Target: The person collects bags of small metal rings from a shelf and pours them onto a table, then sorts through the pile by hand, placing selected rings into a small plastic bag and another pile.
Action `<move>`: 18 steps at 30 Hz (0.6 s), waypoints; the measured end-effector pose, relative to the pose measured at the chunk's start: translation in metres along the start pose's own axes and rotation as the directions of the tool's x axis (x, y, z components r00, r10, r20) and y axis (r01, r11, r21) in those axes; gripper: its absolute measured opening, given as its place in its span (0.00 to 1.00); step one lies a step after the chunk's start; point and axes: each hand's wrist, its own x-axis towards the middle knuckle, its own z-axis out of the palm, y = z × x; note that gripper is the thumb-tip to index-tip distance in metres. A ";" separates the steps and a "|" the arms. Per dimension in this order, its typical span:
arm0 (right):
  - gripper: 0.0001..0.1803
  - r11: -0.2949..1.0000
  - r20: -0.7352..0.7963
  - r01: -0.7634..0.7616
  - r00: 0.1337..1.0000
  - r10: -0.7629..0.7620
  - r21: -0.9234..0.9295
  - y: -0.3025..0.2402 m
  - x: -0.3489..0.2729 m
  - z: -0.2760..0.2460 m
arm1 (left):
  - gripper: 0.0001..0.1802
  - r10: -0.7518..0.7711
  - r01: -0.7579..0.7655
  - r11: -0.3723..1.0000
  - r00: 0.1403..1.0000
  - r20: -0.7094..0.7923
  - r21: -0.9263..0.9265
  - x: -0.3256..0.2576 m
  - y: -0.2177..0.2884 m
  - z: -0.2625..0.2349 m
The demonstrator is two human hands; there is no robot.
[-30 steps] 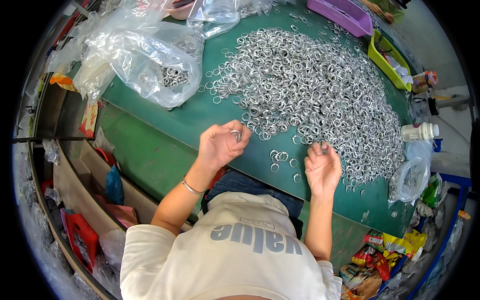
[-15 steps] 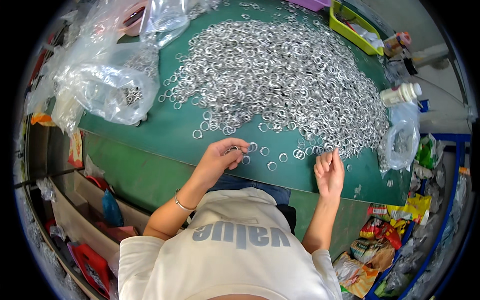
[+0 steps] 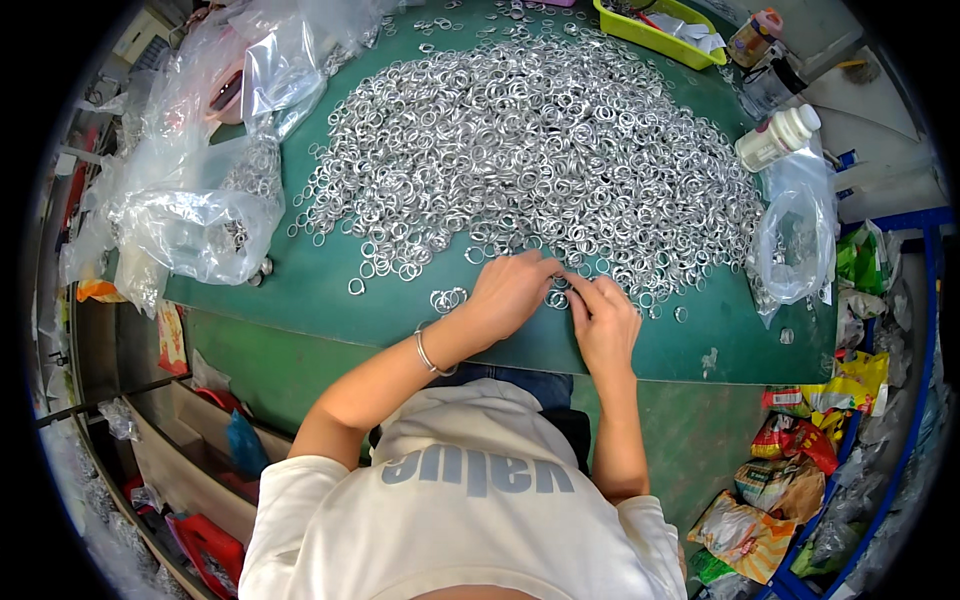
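A large heap of small silvery metal rings [image 3: 520,150] covers much of the green table. At its near edge my left hand [image 3: 508,292] is palm down with the fingers bent together, a bracelet on its wrist. My right hand [image 3: 606,322] meets it fingertip to fingertip, thumb and fingers closed in a pinch. Whatever the fingertips hold is too small and covered to make out. Just below where they meet lie a few loose rings [image 3: 557,299]. Left of my left wrist sits a small cluster of rings [image 3: 448,299].
Clear plastic bags with rings [image 3: 200,235] stand at the left. Another bag [image 3: 795,250] hangs over the right edge beside a white bottle [image 3: 778,138]. A yellow-green basket [image 3: 660,35] is at the back. Colourful packets [image 3: 790,460] fill a blue rack at the right.
My hands, apart before, have come together at the near edge of the heap. The left moved right and forward, the right moved left. The view has shifted slightly.
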 end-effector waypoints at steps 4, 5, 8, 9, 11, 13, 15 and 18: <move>0.09 0.998 0.029 0.063 0.998 -0.062 -0.019 0.006 0.005 0.007 | 0.07 -0.030 0.027 0.999 0.996 0.080 0.033 0.007 -0.002 0.000; 0.09 0.996 0.020 0.085 0.996 -0.085 -0.013 0.007 0.006 0.009 | 0.07 -0.034 0.033 0.999 0.995 0.092 0.014 0.007 -0.002 -0.002; 0.07 0.984 -0.002 0.176 0.984 -0.176 0.004 0.008 0.009 0.012 | 0.07 -0.043 0.043 0.999 0.997 0.059 0.007 0.001 -0.006 -0.003; 0.06 0.981 -0.013 0.192 0.981 -0.192 0.012 0.010 0.009 0.013 | 0.07 -0.053 0.057 0.997 0.996 0.074 -0.054 0.001 -0.004 -0.005; 0.05 0.975 -0.036 0.221 0.975 -0.220 0.026 0.017 0.009 0.017 | 0.06 -0.067 0.085 0.981 0.992 0.106 -0.173 0.003 0.002 -0.010; 0.04 0.959 -0.069 0.171 0.985 -0.160 0.225 0.020 0.009 0.011 | 0.04 -0.253 0.274 0.797 0.961 0.115 -0.538 0.001 0.005 -0.011; 0.04 0.783 -0.083 0.037 0.996 0.020 0.620 0.028 0.004 -0.001 | 0.07 -0.323 0.403 0.318 0.897 0.302 -0.858 0.000 0.005 -0.019; 0.05 -0.050 0.153 -0.145 0.933 0.325 0.988 0.046 -0.010 -0.028 | 0.20 -0.135 0.435 -0.461 0.827 0.546 -0.773 -0.006 0.007 -0.037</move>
